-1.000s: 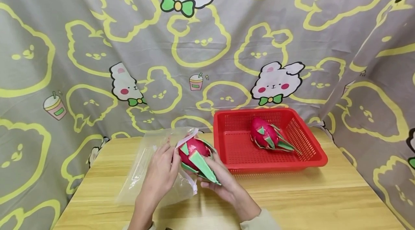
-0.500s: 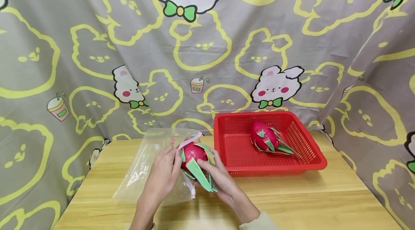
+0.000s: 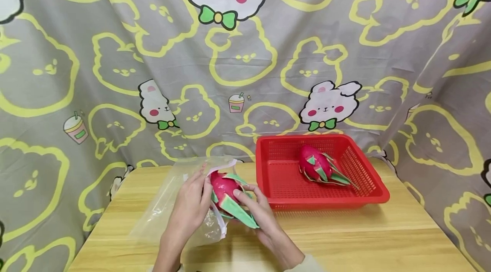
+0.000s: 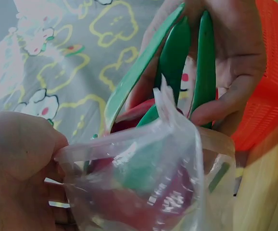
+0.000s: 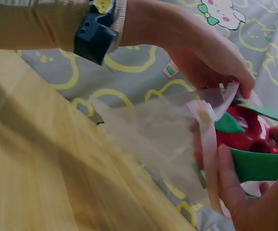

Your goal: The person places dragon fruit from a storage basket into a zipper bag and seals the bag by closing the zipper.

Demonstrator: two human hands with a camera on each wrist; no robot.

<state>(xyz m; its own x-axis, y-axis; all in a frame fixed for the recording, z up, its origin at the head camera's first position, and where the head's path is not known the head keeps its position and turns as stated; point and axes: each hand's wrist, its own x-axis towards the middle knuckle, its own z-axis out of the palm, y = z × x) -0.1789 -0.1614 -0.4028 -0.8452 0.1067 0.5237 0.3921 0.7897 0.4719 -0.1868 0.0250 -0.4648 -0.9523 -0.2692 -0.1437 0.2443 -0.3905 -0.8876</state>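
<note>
1. The right hand [image 3: 264, 216] grips a dragon fruit [image 3: 223, 189], fingers curled round its leafy end.
2. The left hand [image 3: 193, 199] pinches the clear bag [image 3: 163, 210] at its rim.
3. The dragon fruit lies partly inside the bag's mouth.
4. Rightward, a red basket [image 3: 279, 174] holds a second fruit [image 3: 314, 164].

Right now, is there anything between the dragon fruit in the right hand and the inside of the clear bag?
Nothing visible blocks it: the dragon fruit is partly inside the clear bag, whose edge the left hand holds. The green leaves outside might catch.
</note>
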